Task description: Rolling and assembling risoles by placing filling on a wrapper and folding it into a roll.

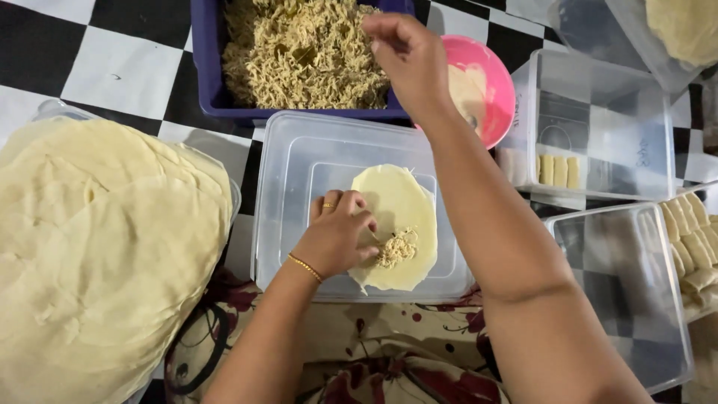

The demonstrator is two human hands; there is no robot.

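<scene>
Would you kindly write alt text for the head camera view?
The left hand presses shredded filling onto a round wrapper on an upturned clear lid, while the right hand reaches into a blue tub of filling.

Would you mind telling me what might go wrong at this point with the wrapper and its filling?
The left hand presses the small filling heap near the edge of the thin wrapper, so it might tear or spill. The right hand over the blue tub could drop shreds on the way back.
</scene>
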